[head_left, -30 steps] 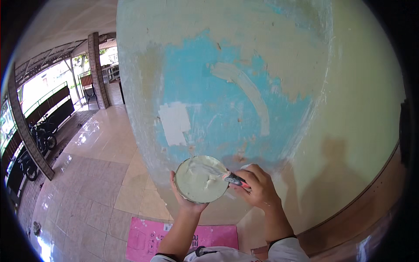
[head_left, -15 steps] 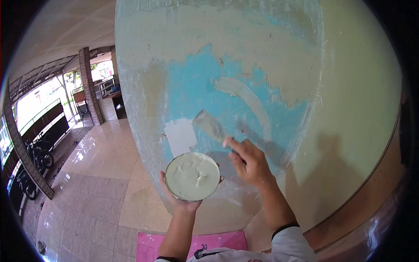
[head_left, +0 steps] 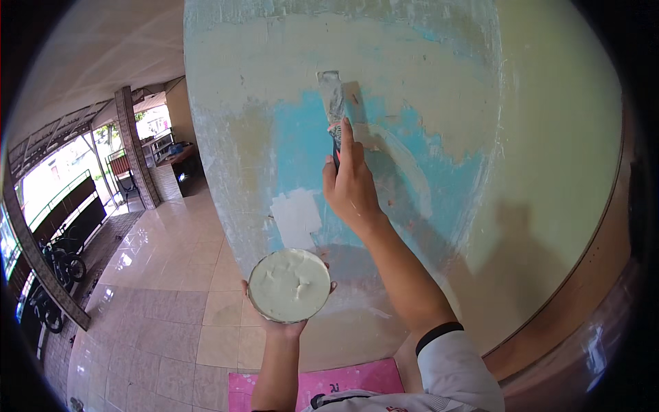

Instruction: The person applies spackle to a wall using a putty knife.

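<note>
My left hand (head_left: 283,325) grips a round tub of pale grey-green putty (head_left: 288,285) from below, its fingers wrapped round the sides. The putty's surface is uneven, with small peaks. My right hand (head_left: 353,180) is closed on the handle of a putty knife (head_left: 331,99), index finger stretched along it. The blade points up, at the upper edge of the bright blue patch on the wall (head_left: 298,151), where beige filler begins. A curved stroke of putty (head_left: 405,161) lies on the blue to the right of the knife. A white square patch (head_left: 296,216) shows above the tub.
A pink mat (head_left: 316,384) lies on the tiled floor at the wall's foot. To the left, the tiled floor (head_left: 165,302) runs toward a pillar (head_left: 135,147), a counter (head_left: 175,165) and parked motorbikes (head_left: 65,261). A pale green wall (head_left: 556,137) adjoins on the right.
My right hand has swung the putty knife up and slightly left, from beside the white patch to the blue area's top edge. The tub has dropped a little and shifted left.
</note>
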`<act>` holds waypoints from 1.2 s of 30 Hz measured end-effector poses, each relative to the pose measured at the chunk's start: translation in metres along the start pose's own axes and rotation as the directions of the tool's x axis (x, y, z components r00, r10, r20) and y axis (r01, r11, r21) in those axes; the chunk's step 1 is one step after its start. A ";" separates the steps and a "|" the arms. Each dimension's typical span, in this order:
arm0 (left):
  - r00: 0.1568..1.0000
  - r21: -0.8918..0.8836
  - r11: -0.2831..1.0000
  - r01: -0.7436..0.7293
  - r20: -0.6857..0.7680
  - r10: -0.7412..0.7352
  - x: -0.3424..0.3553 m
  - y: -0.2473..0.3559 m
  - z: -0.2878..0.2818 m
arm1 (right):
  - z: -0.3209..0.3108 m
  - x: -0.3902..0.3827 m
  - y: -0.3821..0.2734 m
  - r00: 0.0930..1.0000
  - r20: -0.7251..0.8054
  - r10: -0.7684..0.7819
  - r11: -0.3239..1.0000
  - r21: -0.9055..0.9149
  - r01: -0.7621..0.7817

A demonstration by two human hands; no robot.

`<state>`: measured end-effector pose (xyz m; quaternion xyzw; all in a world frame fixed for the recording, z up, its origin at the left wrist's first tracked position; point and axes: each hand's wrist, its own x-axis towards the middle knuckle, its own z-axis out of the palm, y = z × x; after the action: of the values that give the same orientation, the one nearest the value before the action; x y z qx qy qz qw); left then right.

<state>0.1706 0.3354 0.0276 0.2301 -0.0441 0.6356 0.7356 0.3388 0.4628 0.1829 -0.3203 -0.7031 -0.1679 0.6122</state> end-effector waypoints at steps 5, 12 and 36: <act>0.998 0.003 0.998 -0.057 -0.024 0.057 -0.002 0.001 -0.016 | 0.011 -0.009 0.035 0.999 -0.031 0.007 0.985 -0.172 -0.012; 1.000 -0.100 0.995 0.000 -0.024 -0.003 -0.001 0.000 -0.027 | 0.004 -0.044 0.053 0.999 0.040 -0.015 0.934 -0.355 0.028; 0.997 -0.146 0.989 0.029 -0.060 -0.038 -0.004 0.000 -0.032 | 0.011 -0.032 0.053 1.000 0.001 -0.014 0.975 -0.220 0.014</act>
<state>0.1622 0.3443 -0.0022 0.1567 -0.0631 0.6253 0.7619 0.3665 0.5015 0.1419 -0.3810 -0.6823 -0.2493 0.5719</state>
